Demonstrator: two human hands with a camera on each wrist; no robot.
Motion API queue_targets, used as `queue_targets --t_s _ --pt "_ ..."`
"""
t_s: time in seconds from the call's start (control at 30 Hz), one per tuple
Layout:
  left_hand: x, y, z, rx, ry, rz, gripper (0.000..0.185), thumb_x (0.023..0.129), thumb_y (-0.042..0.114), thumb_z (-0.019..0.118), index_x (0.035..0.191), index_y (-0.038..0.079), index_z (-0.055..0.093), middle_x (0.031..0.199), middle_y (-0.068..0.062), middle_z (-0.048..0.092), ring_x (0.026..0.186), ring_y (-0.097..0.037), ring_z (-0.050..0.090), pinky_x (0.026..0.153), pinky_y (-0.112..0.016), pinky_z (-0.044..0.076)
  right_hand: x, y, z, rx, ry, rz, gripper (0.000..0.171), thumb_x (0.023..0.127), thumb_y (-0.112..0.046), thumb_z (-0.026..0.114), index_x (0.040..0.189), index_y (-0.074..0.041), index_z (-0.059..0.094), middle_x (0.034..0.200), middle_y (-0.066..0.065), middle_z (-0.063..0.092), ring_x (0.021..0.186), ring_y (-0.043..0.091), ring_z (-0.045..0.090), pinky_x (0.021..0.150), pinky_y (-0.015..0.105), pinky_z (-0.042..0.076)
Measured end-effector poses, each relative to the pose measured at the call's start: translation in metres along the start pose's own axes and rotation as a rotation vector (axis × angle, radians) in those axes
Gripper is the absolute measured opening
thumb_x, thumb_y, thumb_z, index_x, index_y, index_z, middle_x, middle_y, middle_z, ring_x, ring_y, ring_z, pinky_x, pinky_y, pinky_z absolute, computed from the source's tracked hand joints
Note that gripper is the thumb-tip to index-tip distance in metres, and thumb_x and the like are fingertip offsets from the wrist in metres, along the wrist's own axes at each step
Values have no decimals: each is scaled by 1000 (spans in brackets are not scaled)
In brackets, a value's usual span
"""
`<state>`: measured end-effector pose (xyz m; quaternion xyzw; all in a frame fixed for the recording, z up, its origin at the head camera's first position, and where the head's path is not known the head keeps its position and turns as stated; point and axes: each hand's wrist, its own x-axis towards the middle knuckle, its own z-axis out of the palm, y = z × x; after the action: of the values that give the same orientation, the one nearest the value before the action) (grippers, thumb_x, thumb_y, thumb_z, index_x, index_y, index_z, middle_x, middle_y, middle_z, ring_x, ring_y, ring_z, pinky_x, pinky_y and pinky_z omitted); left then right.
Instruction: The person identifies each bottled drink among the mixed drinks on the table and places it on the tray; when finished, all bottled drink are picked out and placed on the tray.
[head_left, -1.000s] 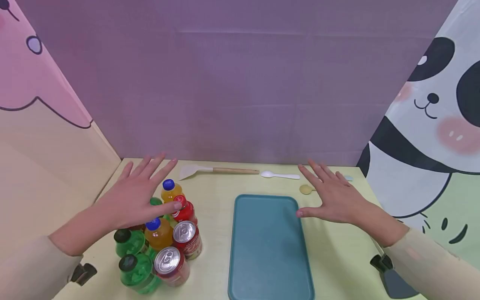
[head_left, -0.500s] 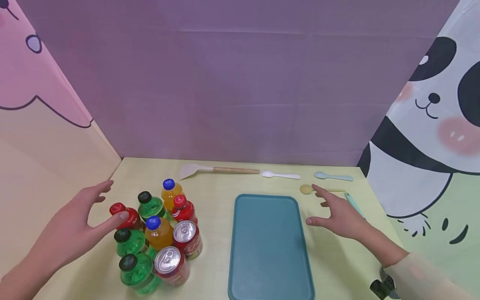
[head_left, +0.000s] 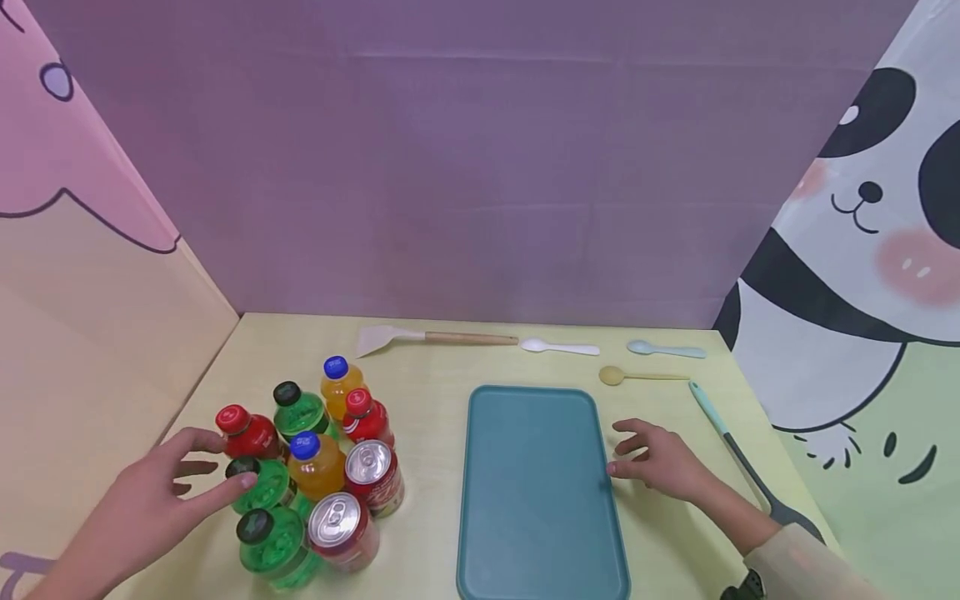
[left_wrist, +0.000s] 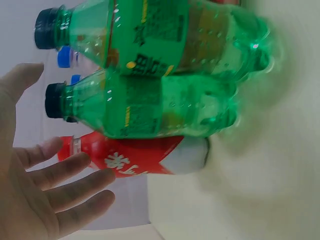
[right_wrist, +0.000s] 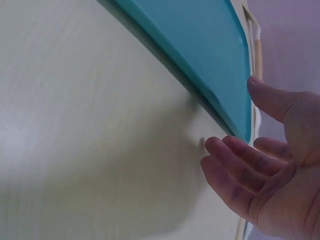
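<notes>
The left hand (head_left: 150, 508) is spread, fingers loosely apart, holding nothing; its thumb tip touches the cap of a green bottle (head_left: 262, 486) in the bottle cluster, left of the teal tray (head_left: 536, 492), with a red bottle (head_left: 247, 432) just beyond its fingertips. The right hand (head_left: 663, 462) is relaxed and empty, fingers slightly bent, resting on the bench (head_left: 427, 392) just beside the tray's right edge; whether the thumb touches the rim I cannot tell.

Tray (head_left: 540, 500) cut off below, green bottles (left_wrist: 165, 75) perhaps blurred
</notes>
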<state>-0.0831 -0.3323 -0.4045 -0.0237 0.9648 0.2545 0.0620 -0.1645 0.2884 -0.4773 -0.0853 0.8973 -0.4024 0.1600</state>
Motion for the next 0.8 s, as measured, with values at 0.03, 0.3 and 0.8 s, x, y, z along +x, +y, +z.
queue_targets --t_s 0.03,0.3,0.8 --pt "0 -1 2 -7 -2 3 79 91 62 69 135 0 50 131 -28 59 109 -54 63 79 -60 60 1 1 1 14 -4 3 75 87 -29 83 145 3 49 115 16 72 97 26 75 64 37 60" --pt "-5 -10 23 -84 -50 -4 85 89 56 74 146 0 47 137 -30 58 106 -48 68 76 -51 63 2 7 11 140 -25 8 71 86 -17 84 143 6 49 111 17 72 91 23 73 59 39 58" --pt "-7 -11 35 -143 -14 28 80 89 45 80 148 3 47 137 -32 58 101 -44 71 74 -47 64 2 9 20 165 0 51 67 79 -2 84 138 3 54 107 14 70 83 22 71 59 39 58"
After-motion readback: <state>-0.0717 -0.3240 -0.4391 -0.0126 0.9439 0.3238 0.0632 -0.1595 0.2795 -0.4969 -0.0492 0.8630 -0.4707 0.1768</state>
